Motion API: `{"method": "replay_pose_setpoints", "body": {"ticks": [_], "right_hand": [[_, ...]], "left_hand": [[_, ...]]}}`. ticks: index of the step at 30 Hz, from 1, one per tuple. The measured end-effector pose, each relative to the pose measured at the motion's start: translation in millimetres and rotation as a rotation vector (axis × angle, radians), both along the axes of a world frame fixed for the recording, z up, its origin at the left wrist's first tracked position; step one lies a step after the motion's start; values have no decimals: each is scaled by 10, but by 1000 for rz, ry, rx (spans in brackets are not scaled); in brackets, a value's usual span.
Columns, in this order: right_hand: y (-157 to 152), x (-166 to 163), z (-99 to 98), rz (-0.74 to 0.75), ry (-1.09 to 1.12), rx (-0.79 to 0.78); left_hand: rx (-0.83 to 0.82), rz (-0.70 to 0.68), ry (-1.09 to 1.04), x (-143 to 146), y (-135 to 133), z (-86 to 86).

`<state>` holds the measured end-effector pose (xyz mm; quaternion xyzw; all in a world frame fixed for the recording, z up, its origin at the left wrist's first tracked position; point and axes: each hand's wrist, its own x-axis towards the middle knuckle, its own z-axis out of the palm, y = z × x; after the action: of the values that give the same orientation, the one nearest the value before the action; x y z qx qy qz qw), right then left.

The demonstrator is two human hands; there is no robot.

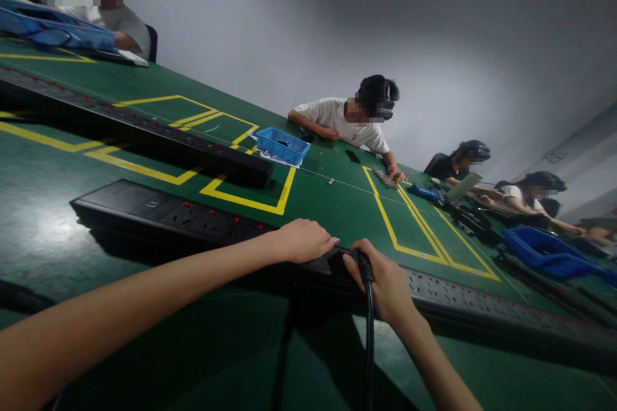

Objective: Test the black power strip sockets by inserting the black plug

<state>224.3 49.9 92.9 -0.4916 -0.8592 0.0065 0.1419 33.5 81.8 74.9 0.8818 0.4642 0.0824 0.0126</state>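
A long black power strip [193,215] with rows of sockets and small red dots lies across the table in front of me. My left hand [308,241] rests over its middle, fingers closed round the top edge. Just to the right, my right hand [383,279] grips the black plug [365,264] of a power cord against the strip. Whether the plug sits fully in a socket is hidden by my fingers. From the plug the black cord [369,340] hangs down toward me. Sockets [463,292] continue on the far side of my right hand.
A second black power strip [144,135] lies beyond, at left. Yellow tape outlines [245,205] mark the green table [332,209]. A small blue bin [282,146] stands mid-table, a larger blue bin [549,250] at right. Several people sit along the far side, one person [349,119] opposite.
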Motion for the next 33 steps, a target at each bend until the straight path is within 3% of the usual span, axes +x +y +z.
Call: {"method": "replay_pose_setpoints", "body": {"ticks": [12,19,23,33], "right_hand": [[30,83,-23,68,-108,177],[-147,112,-98,118,-131,482],[-177,52,-130,33,-174,602],[-219,-8,-52,-11,-282,381]], "left_hand": [[30,-24,30,10,10,-3],[19,0,17,10,5,-17],[-18,25,18,22,5,5],[-109,17,31,1,20,34]]}}
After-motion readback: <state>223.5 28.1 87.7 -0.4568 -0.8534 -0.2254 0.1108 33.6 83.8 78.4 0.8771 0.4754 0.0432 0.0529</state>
